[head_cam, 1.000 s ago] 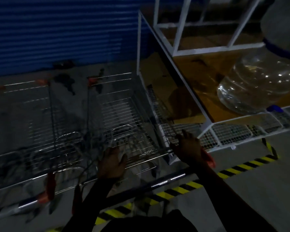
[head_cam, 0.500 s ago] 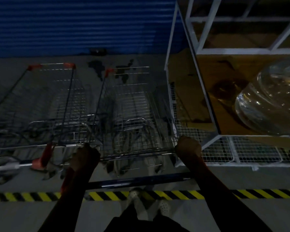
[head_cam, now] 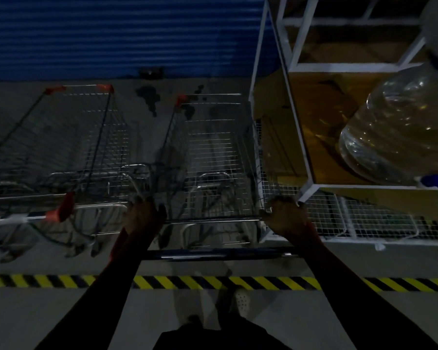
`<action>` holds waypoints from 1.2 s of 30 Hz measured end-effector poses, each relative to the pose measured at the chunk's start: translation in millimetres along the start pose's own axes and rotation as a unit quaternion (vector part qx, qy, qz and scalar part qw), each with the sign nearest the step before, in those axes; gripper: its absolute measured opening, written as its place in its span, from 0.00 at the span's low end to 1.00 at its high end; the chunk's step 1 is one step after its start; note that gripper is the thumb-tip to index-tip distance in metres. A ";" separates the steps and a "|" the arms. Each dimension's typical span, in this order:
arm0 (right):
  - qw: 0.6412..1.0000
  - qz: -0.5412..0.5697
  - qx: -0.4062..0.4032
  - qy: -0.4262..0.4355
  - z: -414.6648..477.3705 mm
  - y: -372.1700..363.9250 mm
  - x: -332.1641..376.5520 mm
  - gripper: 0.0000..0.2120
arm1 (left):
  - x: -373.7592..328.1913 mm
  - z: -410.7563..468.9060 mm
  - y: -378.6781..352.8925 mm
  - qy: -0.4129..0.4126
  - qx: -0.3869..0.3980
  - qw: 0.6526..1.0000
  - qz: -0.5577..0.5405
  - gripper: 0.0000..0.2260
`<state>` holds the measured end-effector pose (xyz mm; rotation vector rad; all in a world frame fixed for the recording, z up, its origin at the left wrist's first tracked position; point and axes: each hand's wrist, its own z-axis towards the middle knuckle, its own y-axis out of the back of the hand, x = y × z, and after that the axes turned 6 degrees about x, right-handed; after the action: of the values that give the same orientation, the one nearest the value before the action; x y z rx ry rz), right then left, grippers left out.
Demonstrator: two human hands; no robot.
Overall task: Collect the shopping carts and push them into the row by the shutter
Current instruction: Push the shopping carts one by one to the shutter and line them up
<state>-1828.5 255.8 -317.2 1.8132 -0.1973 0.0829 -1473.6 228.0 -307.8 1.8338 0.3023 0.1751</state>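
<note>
A wire shopping cart [head_cam: 213, 152] with orange corner caps stands straight ahead, nose toward the blue shutter [head_cam: 116, 34]. My left hand [head_cam: 144, 215] grips the rear left corner of its basket rim. My right hand [head_cam: 286, 218] grips the rear right corner. The cart's dark handle bar [head_cam: 213, 255] runs below my wrists. A second wire cart [head_cam: 61, 147] stands parallel on the left, its orange-capped handle [head_cam: 48, 215] level with my left hand.
A white metal rack [head_cam: 309, 122] with a large clear water jug [head_cam: 400, 127] stands close against the cart's right side. Yellow-black hazard tape [head_cam: 213, 282] crosses the concrete floor in front of my feet. Dark stains [head_cam: 149, 97] mark the floor by the shutter.
The view swung round to face the shutter squarely. My hands went from lying spread on the cart's rear rim to gripping its two rear corners, and the cart now stands square beside its neighbour.
</note>
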 end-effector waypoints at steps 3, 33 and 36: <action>0.997 0.070 -0.001 0.045 -13.1 -11.3 7.7 0.30 | -10.9 -12.3 -6.8 -0.120 0.002 0.993 0.001 0.24; 0.985 -0.155 -0.003 0.070 -168.0 -45.4 77.2 0.51 | 67.5 -126.3 -28.6 -0.252 -0.030 0.965 0.071 0.38; 0.993 -0.093 -0.012 0.073 -183.2 -45.0 66.1 0.44 | 64.2 -140.9 -28.2 -0.244 -0.044 0.965 0.082 0.36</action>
<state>-1746.7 437.7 -303.9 1.7849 0.0741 0.0797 -1454.2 383.9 -297.6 1.7493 -0.1989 -0.1492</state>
